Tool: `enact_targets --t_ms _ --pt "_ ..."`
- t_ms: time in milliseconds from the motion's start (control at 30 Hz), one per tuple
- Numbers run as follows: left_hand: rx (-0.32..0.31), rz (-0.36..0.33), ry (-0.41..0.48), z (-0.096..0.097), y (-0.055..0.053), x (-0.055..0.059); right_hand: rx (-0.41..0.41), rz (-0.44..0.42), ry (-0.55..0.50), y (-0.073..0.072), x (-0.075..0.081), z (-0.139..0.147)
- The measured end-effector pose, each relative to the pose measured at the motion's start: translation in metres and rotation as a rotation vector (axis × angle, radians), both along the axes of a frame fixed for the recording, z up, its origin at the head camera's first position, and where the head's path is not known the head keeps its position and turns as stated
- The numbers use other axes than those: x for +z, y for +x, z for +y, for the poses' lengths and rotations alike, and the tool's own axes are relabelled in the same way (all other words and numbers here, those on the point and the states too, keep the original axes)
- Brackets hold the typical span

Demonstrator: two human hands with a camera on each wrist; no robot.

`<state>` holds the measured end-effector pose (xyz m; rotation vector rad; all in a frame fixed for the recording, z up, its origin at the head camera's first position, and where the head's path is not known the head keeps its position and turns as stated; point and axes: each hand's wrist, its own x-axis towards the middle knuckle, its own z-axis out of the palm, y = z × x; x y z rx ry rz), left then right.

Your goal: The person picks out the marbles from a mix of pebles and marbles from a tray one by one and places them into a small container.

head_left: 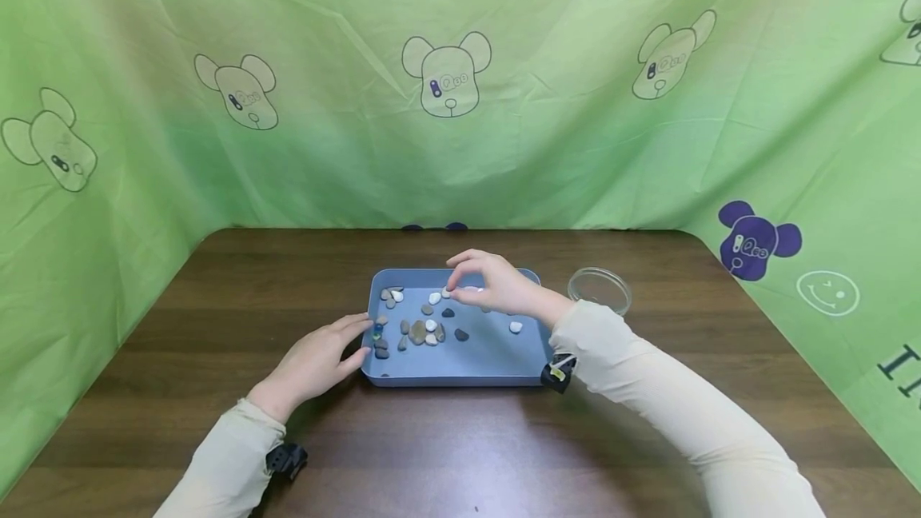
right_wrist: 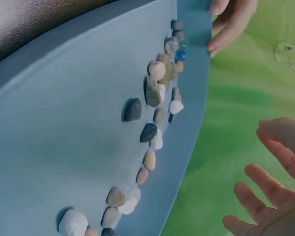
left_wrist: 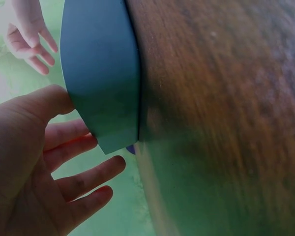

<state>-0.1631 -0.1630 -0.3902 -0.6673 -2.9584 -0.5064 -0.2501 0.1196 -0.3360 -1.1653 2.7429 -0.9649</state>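
Note:
A shallow blue tray (head_left: 496,358) holds several grey, tan, white and dark pebbles, such as the white pebble (right_wrist: 73,222) and the dark pebble (right_wrist: 132,109). Blue and green glass marbles (right_wrist: 180,55) lie by its left wall. My left hand (head_left: 316,362) touches that left end from outside, fingers and thumb extended against the rim. Over the tray's far side hovers my right hand (head_left: 496,286), thumb and index finger bent toward each other, the other fingers loosely spread. In the right wrist view no object shows between those fingertips (right_wrist: 263,127).
A round clear glass dish (head_left: 600,288) stands on the brown wooden table (head_left: 446,446), right of the tray and near the right forearm. Behind and at both sides hangs a green printed cloth (head_left: 345,158).

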Motion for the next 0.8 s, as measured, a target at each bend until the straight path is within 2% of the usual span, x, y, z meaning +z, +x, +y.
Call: enact_targets --t_ms 167,467,800 --pt "0.001 0.005 0.002 0.0 0.0 -0.001 0.027 -0.031 0.0 0.0 -0.001 -0.005" --pt "0.003 0.013 0.004 0.0 0.0 0.0 0.04 -0.038 0.024 -0.005 -0.007 -0.009" --pt "0.001 0.01 0.002 0.0 0.0 -0.001 0.096 -0.064 0.032 -0.013 -0.008 -0.031"
